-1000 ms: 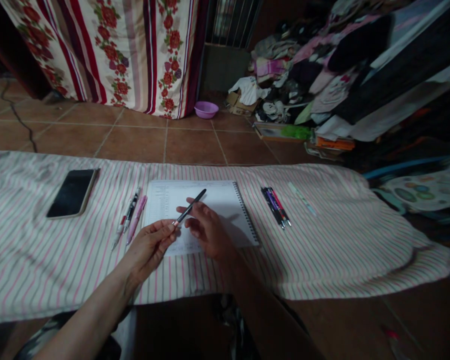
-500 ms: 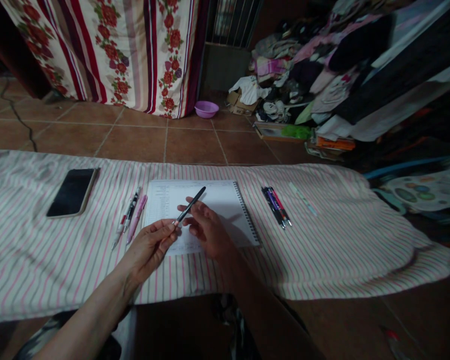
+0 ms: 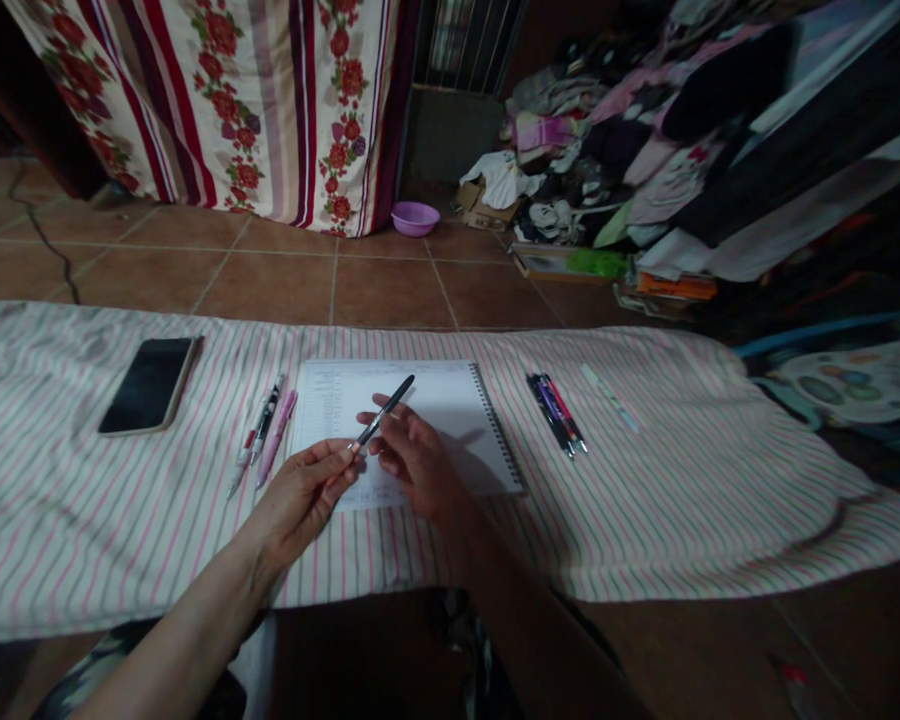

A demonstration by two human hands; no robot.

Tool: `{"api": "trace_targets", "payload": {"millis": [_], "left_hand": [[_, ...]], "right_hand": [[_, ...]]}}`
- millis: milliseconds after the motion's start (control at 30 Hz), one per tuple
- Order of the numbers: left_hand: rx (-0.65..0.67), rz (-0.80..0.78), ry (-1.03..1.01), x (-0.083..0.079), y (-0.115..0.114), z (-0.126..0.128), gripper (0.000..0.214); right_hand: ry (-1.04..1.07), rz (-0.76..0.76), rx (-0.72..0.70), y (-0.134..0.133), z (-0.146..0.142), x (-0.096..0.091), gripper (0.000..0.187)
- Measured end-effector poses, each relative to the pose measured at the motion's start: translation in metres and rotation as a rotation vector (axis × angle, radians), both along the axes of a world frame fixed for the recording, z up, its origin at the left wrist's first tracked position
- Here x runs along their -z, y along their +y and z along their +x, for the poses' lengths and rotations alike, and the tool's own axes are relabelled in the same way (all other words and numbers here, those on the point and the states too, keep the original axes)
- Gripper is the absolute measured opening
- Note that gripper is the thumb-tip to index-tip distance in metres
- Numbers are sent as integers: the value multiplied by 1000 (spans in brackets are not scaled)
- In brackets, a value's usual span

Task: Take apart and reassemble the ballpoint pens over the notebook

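Note:
A black pen (image 3: 387, 405) slants up to the right above a spiral notebook (image 3: 450, 400) that lies open on a striped cloth (image 3: 682, 480). My left hand (image 3: 300, 495) pinches the pen's lower tip between thumb and fingers. My right hand (image 3: 412, 460) curls around the pen's middle, fingers touching it from the right. Two pens (image 3: 262, 435), one pink, lie just left of the notebook. A small bunch of pens (image 3: 557, 413) lies to its right, with a pale pen (image 3: 607, 397) farther right.
A dark phone (image 3: 150, 384) lies on the cloth at the left. Beyond the cloth is tiled floor (image 3: 390, 285), a floral curtain (image 3: 217, 100), a purple bowl (image 3: 414, 217) and a heap of clothes (image 3: 615, 140) at the back right.
Both hands keep the black pen almost still; the view has shifted very slightly.

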State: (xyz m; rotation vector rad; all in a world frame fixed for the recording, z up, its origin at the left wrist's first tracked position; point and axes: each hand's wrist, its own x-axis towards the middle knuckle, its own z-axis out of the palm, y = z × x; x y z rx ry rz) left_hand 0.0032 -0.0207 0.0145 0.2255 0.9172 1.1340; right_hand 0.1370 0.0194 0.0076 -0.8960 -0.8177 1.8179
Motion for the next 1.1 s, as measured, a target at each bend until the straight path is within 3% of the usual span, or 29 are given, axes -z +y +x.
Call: {"api": "trace_targets", "payload": {"millis": [100, 233, 367, 467, 567, 733, 833, 1000, 1100], "left_hand": [[12, 1, 0, 0, 0, -1, 10], [2, 6, 34, 0, 0, 0, 9], [1, -3, 20, 0, -1, 2, 11], [7, -7, -23, 0, 0, 1, 12], [24, 2, -42, -1, 0, -1, 10], [16, 6, 0, -1, -1, 1, 9], [17, -2, 3, -1, -2, 2, 9], [12, 4, -14, 1, -1, 0, 9], [15, 28, -32, 1, -1, -1, 9]], "right_hand": [[-45, 7, -42, 2, 2, 1, 30], [-146, 34, 34, 3, 0, 7, 17], [-175, 54, 66, 1, -2, 6, 22], [-34, 21, -1, 0, 0, 1, 28], [-34, 8, -59, 2, 2, 0, 30], [-197, 64, 45, 4, 0, 5, 18], [-255, 79, 93, 3, -1, 6, 22], [-68, 37, -26, 0, 1, 2, 31], [-89, 79, -69, -2, 4, -1, 22]]}}
